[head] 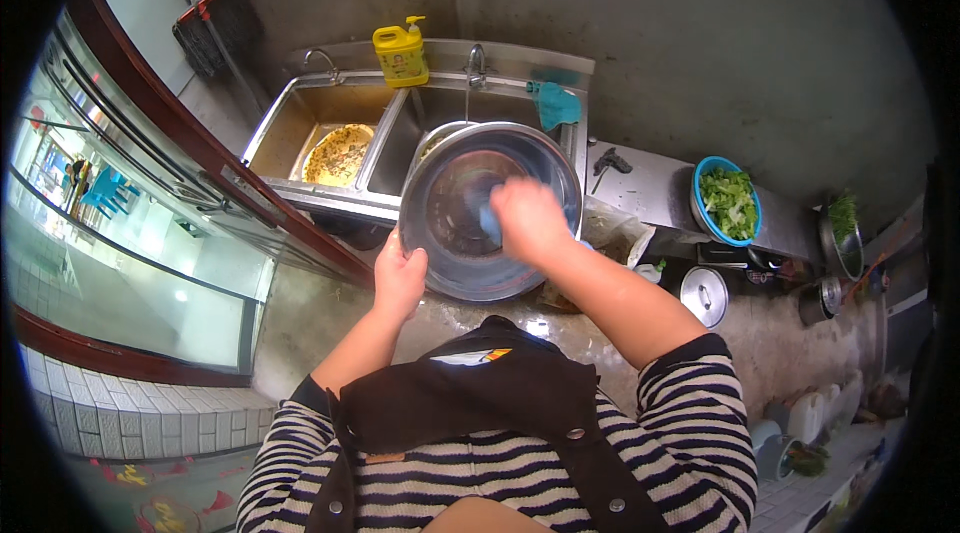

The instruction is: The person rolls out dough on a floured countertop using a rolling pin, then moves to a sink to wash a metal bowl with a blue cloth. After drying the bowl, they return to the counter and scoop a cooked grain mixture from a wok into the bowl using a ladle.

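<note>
A large stainless steel basin (454, 274) is tilted over the near edge of the double sink (386, 139), its inside facing me. My left hand (400, 274) grips its rim at the lower left, thumb on the inner side. Inside the basin, my right hand (529, 218) is blurred and closed around a blue cloth (490, 225), pressed near the basin's middle. Behind the basin, water runs from the right faucet (476, 67) into the right sink bowl. Another vessel there is mostly hidden by the basin.
A yellow pump jug (400, 56) stands on the sink's back ledge; a teal cloth (556, 105) hangs at the right. The left bowl holds a dish with food scraps (339, 155). Rightward are a colander of leafy greens (727, 203) and a pot lid (703, 296). A glass door (225, 195) flanks the left.
</note>
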`<state>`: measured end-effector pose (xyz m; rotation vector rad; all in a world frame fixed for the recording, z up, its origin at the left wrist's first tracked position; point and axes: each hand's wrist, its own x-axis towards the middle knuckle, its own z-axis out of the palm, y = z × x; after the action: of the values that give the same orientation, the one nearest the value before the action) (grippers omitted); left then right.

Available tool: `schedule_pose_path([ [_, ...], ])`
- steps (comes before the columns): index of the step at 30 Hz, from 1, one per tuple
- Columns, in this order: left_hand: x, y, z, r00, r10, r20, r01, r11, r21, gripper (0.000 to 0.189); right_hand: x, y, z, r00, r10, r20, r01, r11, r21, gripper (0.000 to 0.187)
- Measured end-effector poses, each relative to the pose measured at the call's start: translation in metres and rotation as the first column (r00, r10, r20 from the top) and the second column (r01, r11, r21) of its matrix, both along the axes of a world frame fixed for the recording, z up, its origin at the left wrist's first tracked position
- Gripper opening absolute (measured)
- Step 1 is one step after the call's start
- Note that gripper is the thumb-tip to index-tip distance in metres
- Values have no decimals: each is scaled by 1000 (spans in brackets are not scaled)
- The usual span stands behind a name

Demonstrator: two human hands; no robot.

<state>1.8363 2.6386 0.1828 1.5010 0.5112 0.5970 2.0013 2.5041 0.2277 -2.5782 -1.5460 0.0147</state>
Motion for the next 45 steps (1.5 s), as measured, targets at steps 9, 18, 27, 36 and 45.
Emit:
schedule_pose_path([
  [9,6,7,3,994,55,98,-84,944,319,56,13,6,-43,918,-226,327,118,940,320,31],
  [18,10,0,-3,994,98,53,-106,979,175,52,-35,13,-33,314,-26,-949,99,995,5,19],
  [27,12,-18,1,991,-133,-10,127,967,-222,41,4,31,-15,963,178,-202,139,310,940,47],
  [36,11,-21,5,980,-64,-187,25,979,-204,39,-50,18,-46,744,525,-413,-64,671,739,46],
  [45,3,-9,-3,973,-76,-219,66,996,-52,56,-7,-38,-69,738,285,-612,-349,937,15,38],
])
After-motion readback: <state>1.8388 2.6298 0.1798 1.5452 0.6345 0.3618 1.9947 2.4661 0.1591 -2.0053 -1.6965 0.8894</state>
